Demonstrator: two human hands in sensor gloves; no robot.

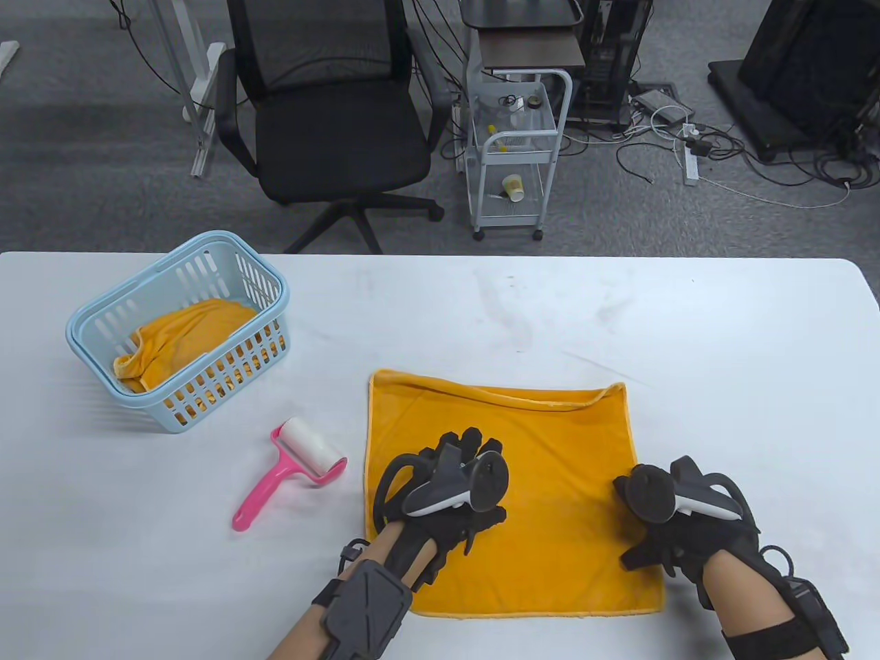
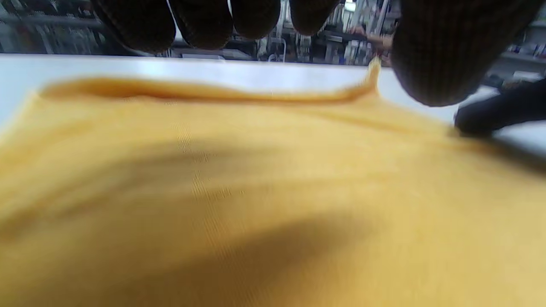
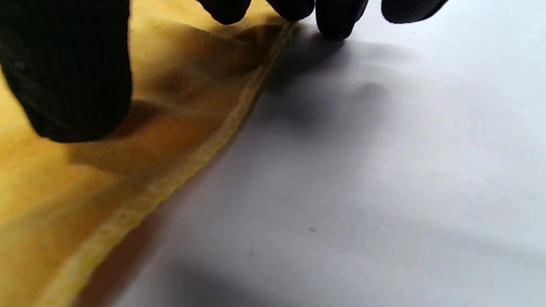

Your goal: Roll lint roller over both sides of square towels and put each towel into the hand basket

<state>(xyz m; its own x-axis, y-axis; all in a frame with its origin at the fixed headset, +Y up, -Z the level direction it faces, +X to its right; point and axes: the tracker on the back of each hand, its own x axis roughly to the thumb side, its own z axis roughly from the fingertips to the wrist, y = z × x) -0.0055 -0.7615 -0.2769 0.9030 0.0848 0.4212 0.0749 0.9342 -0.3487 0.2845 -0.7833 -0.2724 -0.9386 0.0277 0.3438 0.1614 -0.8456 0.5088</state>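
Note:
An orange square towel (image 1: 557, 467) lies spread flat on the white table (image 1: 722, 357), its far hem slightly folded over. My left hand (image 1: 457, 481) is over the towel's left part with fingers extended; in the left wrist view the fingertips (image 2: 204, 21) hang just above the cloth (image 2: 256, 192). My right hand (image 1: 660, 522) sits at the towel's right edge, thumb (image 3: 68, 76) over the cloth (image 3: 85, 179) and the other fingertips (image 3: 337, 17) by the hem. Neither hand holds anything. The pink lint roller (image 1: 292, 474) lies left of the towel.
A light blue hand basket (image 1: 103, 323) stands at the table's left with another orange towel (image 1: 185, 333) bunched inside. Beyond the far table edge are a black office chair (image 1: 330, 117) and a small white cart (image 1: 515, 151).

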